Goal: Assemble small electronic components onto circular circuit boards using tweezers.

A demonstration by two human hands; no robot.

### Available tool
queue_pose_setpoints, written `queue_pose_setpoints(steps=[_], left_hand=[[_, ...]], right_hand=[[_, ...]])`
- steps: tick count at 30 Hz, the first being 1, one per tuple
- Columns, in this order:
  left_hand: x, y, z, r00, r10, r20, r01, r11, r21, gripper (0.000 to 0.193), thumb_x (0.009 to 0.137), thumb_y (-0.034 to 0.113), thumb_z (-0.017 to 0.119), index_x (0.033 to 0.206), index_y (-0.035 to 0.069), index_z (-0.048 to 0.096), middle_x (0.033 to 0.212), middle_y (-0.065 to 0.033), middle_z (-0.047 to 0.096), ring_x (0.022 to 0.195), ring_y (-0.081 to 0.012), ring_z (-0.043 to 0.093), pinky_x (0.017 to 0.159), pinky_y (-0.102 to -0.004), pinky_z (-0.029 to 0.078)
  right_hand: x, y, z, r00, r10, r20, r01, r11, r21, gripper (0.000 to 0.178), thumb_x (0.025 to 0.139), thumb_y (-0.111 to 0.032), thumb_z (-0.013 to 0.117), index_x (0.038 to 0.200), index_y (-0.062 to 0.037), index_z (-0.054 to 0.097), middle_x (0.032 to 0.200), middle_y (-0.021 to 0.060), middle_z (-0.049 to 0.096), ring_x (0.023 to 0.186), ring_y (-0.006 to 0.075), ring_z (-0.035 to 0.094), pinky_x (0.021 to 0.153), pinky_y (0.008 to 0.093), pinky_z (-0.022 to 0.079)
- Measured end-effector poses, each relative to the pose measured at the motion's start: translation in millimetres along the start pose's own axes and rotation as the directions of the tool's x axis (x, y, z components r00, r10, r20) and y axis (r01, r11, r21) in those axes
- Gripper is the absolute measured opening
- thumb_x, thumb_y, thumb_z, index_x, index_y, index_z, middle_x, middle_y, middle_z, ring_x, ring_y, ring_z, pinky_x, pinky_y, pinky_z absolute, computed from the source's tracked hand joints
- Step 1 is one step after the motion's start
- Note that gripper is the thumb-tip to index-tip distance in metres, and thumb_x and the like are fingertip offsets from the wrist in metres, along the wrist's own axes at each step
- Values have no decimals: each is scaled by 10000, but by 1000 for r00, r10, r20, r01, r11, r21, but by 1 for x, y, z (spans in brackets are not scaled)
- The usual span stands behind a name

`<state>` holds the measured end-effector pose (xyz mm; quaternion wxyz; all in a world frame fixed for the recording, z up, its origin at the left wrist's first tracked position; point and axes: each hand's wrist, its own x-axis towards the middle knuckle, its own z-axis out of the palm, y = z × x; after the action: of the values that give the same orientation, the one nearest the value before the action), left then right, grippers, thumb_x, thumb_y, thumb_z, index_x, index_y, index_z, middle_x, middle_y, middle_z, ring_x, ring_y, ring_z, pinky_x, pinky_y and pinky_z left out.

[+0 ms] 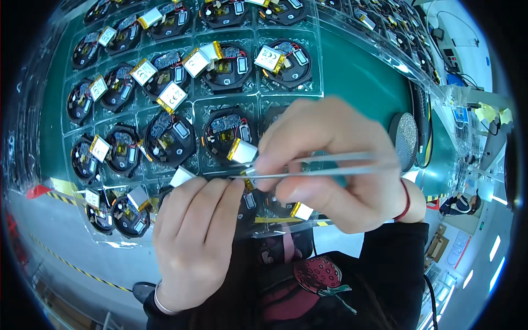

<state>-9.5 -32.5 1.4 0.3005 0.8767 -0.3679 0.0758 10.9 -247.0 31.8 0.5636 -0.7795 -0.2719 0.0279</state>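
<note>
A pair of metal tweezers is held in my right hand, thumb and fingers pinched round it. The tips point left, close to the fingertips of my left hand. My left fingers are bent and pressed together over the near part of a clear plastic tray; what they hold is hidden. Just beyond the tips, a silver battery pouch with yellow tape lies at the edge of a round black housing with a small circuit board and red wires. My right hand covers neighbouring housings.
Many similar housings with white-labelled batteries fill the tray on a green tabletop. Another loaded tray stands at the far right. A round grey mesh-like disc is right of my hand. Another person is in the right background.
</note>
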Motion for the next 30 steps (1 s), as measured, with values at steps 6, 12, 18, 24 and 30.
queue_pose_setpoints(steps=[6,12,18,24,30], left_hand=[[6,4,10,1000,-6,-3,6,1000,-23,336,646,44,628,969,-48,635,991,-129,594,886,-286,601,741,-382,482],[8,12,18,1000,-19,-14,18,999,-46,323,655,47,632,965,-45,624,984,-132,592,877,-283,607,743,-382,500],[9,3,9,1000,4,-24,-7,989,-145,275,651,26,640,922,-22,646,921,-128,613,825,-284,634,703,-365,521],[12,0,4,984,-176,-28,156,930,-333,216,695,-90,632,877,14,680,886,-115,651,763,-269,652,663,-327,535],[4,-8,2,952,69,-298,-113,985,-131,229,652,-30,671,881,-22,688,940,-141,656,764,-241,633,648,-303,529]], right_hand=[[-21,8,15,995,-100,5,96,936,-338,317,945,-274,586,1062,12,656,1022,184,649,906,282,667,751,342,557],[-41,13,16,987,27,-159,-31,999,-19,379,1018,-325,428,1117,15,562,1038,231,626,762,248,691,671,318,550],[-44,8,6,997,-8,-71,11,999,44,392,1016,-335,438,1083,9,614,880,186,650,715,218,667,637,312,526],[-44,8,10,996,94,1,-94,995,-39,225,941,-188,567,936,12,671,823,142,667,717,258,657,643,321,524],[-46,10,11,998,56,-23,-57,997,-60,142,896,-126,593,916,-8,669,817,118,676,721,249,671,615,319,526]])
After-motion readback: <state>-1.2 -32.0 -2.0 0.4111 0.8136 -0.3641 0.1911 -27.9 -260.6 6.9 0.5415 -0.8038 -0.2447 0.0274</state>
